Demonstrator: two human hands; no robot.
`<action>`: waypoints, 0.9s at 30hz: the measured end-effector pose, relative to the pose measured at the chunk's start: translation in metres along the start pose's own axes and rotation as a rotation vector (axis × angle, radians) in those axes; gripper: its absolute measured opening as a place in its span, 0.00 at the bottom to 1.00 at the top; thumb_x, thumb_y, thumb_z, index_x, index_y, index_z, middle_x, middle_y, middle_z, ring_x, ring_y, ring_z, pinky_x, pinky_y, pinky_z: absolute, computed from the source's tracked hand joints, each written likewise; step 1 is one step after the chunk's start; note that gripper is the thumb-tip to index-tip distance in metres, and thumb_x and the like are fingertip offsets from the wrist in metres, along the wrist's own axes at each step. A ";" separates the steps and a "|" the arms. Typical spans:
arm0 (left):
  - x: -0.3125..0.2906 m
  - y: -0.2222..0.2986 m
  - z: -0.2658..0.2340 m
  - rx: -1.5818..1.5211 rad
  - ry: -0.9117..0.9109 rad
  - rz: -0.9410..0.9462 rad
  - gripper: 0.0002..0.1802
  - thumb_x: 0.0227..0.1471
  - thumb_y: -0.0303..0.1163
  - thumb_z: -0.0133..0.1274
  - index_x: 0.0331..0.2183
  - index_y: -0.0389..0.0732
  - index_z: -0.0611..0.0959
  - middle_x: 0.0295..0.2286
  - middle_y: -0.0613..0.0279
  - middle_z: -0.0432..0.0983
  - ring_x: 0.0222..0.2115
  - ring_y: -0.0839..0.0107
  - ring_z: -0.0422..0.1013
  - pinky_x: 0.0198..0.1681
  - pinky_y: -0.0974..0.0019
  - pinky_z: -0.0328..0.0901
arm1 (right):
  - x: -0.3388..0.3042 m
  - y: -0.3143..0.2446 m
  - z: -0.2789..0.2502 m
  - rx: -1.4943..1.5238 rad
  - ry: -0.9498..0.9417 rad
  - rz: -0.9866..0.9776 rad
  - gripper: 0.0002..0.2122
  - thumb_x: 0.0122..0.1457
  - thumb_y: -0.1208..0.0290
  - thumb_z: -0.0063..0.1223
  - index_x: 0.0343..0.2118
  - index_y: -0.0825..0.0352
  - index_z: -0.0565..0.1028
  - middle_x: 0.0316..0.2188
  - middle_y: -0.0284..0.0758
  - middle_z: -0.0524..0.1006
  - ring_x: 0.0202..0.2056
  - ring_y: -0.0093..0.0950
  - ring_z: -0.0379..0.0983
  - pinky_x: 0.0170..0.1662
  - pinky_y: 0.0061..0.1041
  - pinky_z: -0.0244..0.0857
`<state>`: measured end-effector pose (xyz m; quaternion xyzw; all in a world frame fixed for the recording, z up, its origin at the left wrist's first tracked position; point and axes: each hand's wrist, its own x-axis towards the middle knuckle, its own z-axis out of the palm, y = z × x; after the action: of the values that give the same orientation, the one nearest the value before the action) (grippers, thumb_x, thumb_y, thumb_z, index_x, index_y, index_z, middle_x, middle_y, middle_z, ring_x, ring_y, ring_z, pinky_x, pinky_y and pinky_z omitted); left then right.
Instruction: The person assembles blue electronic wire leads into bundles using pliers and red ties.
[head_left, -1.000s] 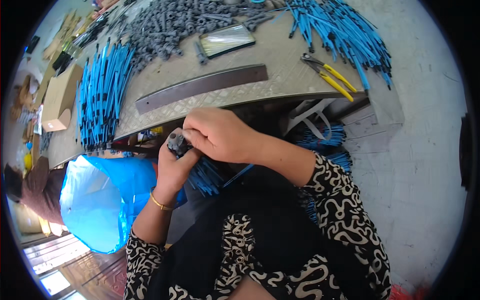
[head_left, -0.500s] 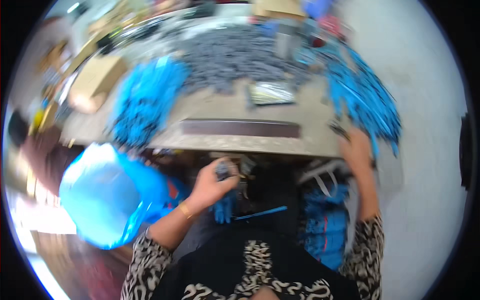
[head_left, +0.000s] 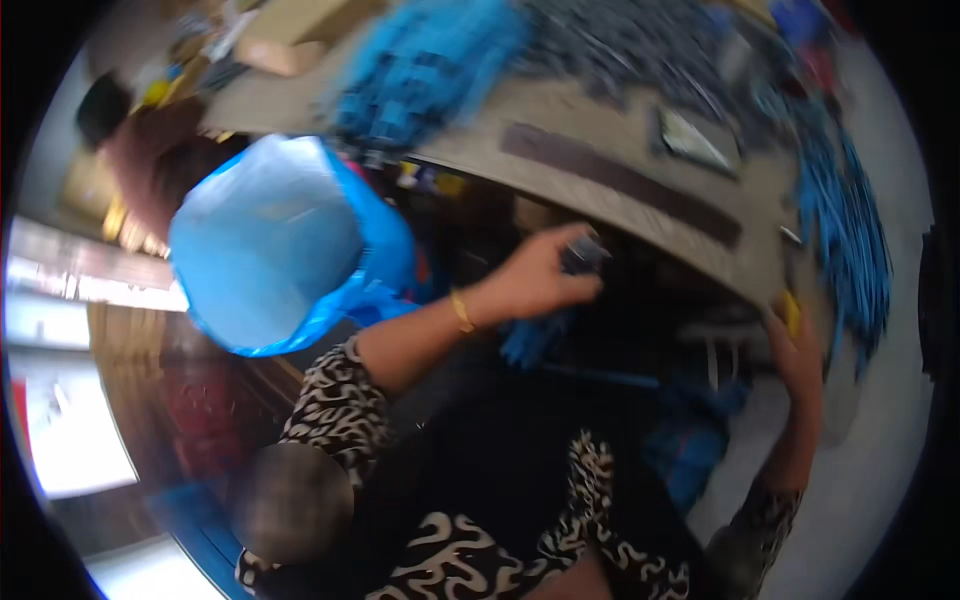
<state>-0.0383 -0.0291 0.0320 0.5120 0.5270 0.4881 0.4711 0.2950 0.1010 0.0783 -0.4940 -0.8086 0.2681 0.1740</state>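
The left hand, near the centre of the frame, extends from a forearm entering at lower left and wearing a gold-coloured bracelet. Its thumb and fingers are curled about a dark grey piece, gripping it just off the front edge of the worktable; motion blur hides the details of the piece. The right hand, at the right of the frame, has its fingers at a yellow-handled tool by the table's edge; whether they are closed round the handle cannot be told.

On the table, a long dark bar runs obliquely between the two hands, above them in the frame. Beyond it, a heap of grey parts occupies the upper centre, flanked by blue strips at upper left and further blue strips at far right. A flat rectangular case lies near the heap. An open blue bag stands left of centre, near the left forearm.
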 end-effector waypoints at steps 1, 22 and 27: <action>0.002 -0.002 0.003 -0.056 -0.017 -0.062 0.10 0.41 0.25 0.56 0.27 0.41 0.70 0.21 0.70 0.67 0.23 0.83 0.65 0.26 0.75 0.62 | 0.007 -0.003 0.012 -0.317 0.092 -0.517 0.15 0.54 0.67 0.50 0.41 0.71 0.69 0.35 0.41 0.69 0.35 0.34 0.68 0.39 0.29 0.62; 0.037 -0.003 0.044 -0.155 -0.112 -0.063 0.16 0.40 0.30 0.63 0.29 0.41 0.72 0.24 0.75 0.65 0.27 0.85 0.60 0.31 0.78 0.58 | 0.033 -0.053 0.035 -0.623 0.081 -0.766 0.13 0.45 0.76 0.51 0.37 0.65 0.73 0.47 0.36 0.66 0.49 0.35 0.61 0.51 0.38 0.52; 0.035 -0.003 0.039 -0.133 -0.132 -0.059 0.16 0.40 0.31 0.64 0.28 0.42 0.72 0.25 0.76 0.64 0.27 0.85 0.58 0.31 0.78 0.56 | 0.037 -0.053 0.040 -0.548 0.075 -0.802 0.11 0.45 0.75 0.50 0.34 0.65 0.74 0.44 0.34 0.67 0.46 0.34 0.62 0.49 0.37 0.53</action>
<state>-0.0010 0.0073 0.0261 0.4950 0.4761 0.4728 0.5520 0.2188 0.1034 0.0793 -0.1807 -0.9691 -0.0608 0.1562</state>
